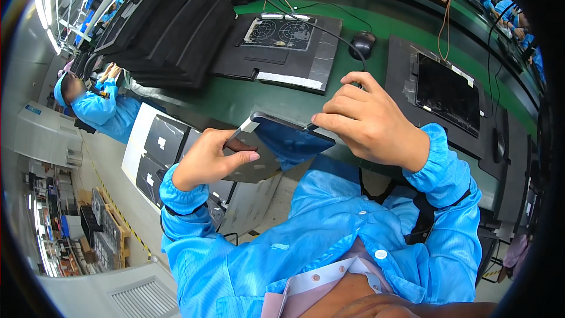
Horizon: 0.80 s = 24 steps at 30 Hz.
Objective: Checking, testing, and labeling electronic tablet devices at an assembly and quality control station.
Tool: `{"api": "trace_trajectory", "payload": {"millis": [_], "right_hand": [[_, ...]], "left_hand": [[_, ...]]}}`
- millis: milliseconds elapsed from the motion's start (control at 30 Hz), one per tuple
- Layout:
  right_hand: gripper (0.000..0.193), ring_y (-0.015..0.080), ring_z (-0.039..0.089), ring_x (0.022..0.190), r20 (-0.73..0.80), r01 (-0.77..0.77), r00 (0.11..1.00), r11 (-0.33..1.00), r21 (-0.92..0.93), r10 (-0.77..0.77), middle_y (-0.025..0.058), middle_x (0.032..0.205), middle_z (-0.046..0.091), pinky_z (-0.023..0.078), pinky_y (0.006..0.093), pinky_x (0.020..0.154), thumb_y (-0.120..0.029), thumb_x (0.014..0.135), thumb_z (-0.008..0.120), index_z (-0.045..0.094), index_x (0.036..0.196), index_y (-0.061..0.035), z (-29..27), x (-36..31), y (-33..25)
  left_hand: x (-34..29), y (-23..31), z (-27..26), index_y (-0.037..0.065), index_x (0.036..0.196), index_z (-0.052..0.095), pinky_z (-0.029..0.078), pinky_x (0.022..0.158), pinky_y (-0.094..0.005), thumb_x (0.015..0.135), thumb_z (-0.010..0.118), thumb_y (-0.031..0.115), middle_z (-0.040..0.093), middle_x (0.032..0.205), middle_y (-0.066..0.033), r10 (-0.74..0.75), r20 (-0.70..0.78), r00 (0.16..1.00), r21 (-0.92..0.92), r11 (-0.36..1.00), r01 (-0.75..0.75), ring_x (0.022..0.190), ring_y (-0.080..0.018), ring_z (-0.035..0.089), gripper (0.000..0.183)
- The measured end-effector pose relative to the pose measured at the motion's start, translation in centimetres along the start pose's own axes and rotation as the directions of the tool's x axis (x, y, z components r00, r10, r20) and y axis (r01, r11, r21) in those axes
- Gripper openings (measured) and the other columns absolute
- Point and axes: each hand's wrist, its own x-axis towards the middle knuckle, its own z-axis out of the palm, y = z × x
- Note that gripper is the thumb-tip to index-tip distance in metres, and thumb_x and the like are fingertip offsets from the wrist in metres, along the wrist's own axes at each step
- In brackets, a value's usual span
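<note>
A tablet point(291, 140) with a dark glossy screen is held tilted above the near edge of the bench. My left hand point(207, 159) grips its left side, thumb across the near face, beside a white tab point(248, 125) at the corner. At the opposite end, my right hand point(376, 119) pinches a small dark plug point(311, 126) against the tablet's edge. Whether the plug sits inside a port cannot be made out. A dark cable point(321, 28) comes down from the top of the view to the right hand and passes behind its fingers.
Stacked black foam trays point(170, 29) rise at the left of the green bench point(265, 103). Black foam pads lie beyond, one bearing another tablet point(448, 95). A mouse point(362, 45) rests between them. A co-worker in blue point(103, 109) sits at far left.
</note>
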Motion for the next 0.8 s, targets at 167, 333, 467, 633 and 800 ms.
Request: {"api": "trace_trajectory", "payload": {"millis": [167, 333, 467, 633, 800], "right_hand": [[0.023, 0.0211, 0.062, 0.089, 0.039, 0.02, 0.999, 0.998, -0.051, -0.018, 0.003, 0.086, 0.062, 0.043, 0.0473, 0.103, -0.005, 0.076, 0.07, 0.068, 0.099, -0.0074, 0.0, 0.2, -0.1], [0.023, 0.0204, 0.063, 0.09, 0.059, 0.027, 0.998, 1.0, -0.015, -0.026, 0.0026, 0.087, 0.062, 0.04, 0.0511, 0.109, -0.005, 0.077, 0.068, 0.068, 0.1, -0.0083, 0.5, 0.1, 0.6], [0.022, 0.0213, 0.063, 0.09, 0.063, 0.053, 0.997, 0.996, -0.068, -0.048, 0.0035, 0.086, 0.062, 0.041, 0.0516, 0.107, -0.007, 0.077, 0.071, 0.068, 0.098, -0.0082, 0.7, 0.3, 1.0], [0.027, 0.029, 0.062, 0.082, -0.362, -0.139, 0.925, 0.989, -0.054, 0.11, 0.0076, 0.085, 0.061, 0.05, 0.0419, 0.081, -0.018, 0.07, 0.084, 0.06, 0.078, -0.0067, 1.9, -2.7, 1.4], [0.054, 0.0239, 0.054, 0.127, 0.398, -0.561, 0.717, 0.135, 0.817, 0.572, 0.016, 0.137, 0.052, 0.046, 0.041, 0.106, -0.018, 0.091, 0.078, 0.044, 0.13, -0.0038, 6.4, -1.9, 2.5]], "left_hand": [[0.2, 0.7, -0.2, -0.004, 0.111, 0.071, 0.058, 0.08, -0.0339, 0.087, 0.08, 0.01, 0.077, 0.094, -0.0161, -0.02, 0.06, 0.998, 0.021, 1.0, 0.019, 0.088, -0.0241, 0.076, 0.03], [0.6, 0.4, 0.4, -0.004, 0.101, 0.074, 0.057, 0.077, -0.0325, 0.086, 0.081, 0.009, 0.078, 0.092, -0.0141, -0.045, 0.004, 0.999, -0.002, 0.999, 0.045, 0.084, -0.0206, 0.074, 0.021], [0.9, -0.4, 0.8, -0.004, 0.104, 0.073, 0.056, 0.076, -0.0324, 0.086, 0.081, 0.01, 0.078, 0.093, -0.0139, -0.043, 0.005, 0.999, -0.057, 0.997, 0.043, 0.084, -0.0196, 0.073, 0.024], [2.7, -0.8, -1.0, -0.004, 0.11, 0.07, 0.055, 0.076, -0.0328, 0.087, 0.081, 0.012, 0.077, 0.093, -0.0136, -0.163, 0.08, 0.983, -0.039, 0.985, 0.167, 0.082, -0.018, 0.071, 0.031], [9.4, -3.5, -4.2, -0.004, 0.115, 0.067, 0.054, 0.083, -0.0313, 0.085, 0.083, 0.014, 0.074, 0.099, -0.0088, 0.03, 0.239, 0.97, -0.05, 0.999, -0.019, 0.089, -0.0129, 0.064, 0.038]]}}
